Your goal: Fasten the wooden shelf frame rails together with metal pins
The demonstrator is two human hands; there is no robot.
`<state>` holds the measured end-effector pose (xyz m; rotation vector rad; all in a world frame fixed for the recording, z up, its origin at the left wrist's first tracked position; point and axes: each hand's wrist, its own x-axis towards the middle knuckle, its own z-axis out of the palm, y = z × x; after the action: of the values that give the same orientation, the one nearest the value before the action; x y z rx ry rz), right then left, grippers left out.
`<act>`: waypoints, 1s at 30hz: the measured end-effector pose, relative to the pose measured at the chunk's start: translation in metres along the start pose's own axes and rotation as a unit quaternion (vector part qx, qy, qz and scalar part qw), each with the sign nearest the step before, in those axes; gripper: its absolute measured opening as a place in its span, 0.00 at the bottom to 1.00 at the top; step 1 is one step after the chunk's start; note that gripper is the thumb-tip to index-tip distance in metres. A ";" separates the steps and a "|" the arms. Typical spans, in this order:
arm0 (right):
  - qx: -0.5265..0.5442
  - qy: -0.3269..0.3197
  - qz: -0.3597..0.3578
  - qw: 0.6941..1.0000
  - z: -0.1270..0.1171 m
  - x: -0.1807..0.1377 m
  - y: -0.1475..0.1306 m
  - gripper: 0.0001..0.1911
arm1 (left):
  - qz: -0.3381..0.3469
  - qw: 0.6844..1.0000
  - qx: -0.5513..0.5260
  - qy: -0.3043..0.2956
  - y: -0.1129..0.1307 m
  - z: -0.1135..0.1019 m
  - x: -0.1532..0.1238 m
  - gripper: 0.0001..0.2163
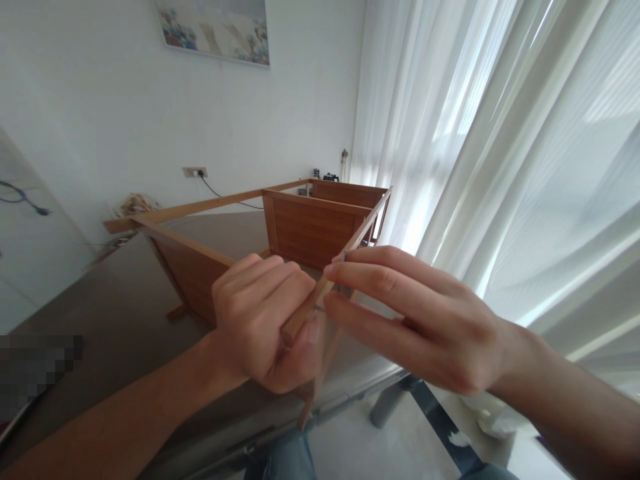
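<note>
A wooden shelf frame (200, 212) with reddish-brown panels (320, 230) lies on a grey-brown table. My left hand (265, 320) is closed around the near end of its long wooden rail (300, 320), the thumb beneath and the fingers over the top. Against the right side of that rail, my right hand (420, 313) pinches a thin grey metal piece (319, 307) between thumb and fingertips. Only small bits of this piece show, so its exact kind is unclear. Below my left hand, a narrow wooden leg or strip (320, 373) slants down towards the table edge.
The table (120, 313) has a metal-edged rim close to my legs. White curtains (450, 147) hang along the right. At the wall are a socket (194, 172) with a black cable, and a dark pot (331, 177) behind the frame. Straw-like material (136, 205) lies at far left.
</note>
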<state>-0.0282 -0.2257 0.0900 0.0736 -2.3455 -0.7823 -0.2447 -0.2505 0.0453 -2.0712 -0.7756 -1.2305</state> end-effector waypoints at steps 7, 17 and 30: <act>-0.011 -0.038 0.006 0.999 -0.007 0.006 0.001 0.07 | -0.001 1.000 0.008 -0.004 0.000 -0.001 0.001 0.04; 0.005 -0.148 0.050 0.988 -0.030 0.028 -0.005 0.21 | -0.002 1.000 0.008 -0.002 -0.001 0.000 0.000 0.05; 0.111 -0.029 0.145 0.983 -0.011 -0.014 -0.014 0.10 | -0.004 1.000 0.018 -0.018 0.001 -0.001 0.001 0.05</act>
<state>-0.0124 -0.2393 0.0809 -0.1960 -2.4177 -0.3846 -0.2443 -0.2514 0.0462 -2.0679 -0.8179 -1.1790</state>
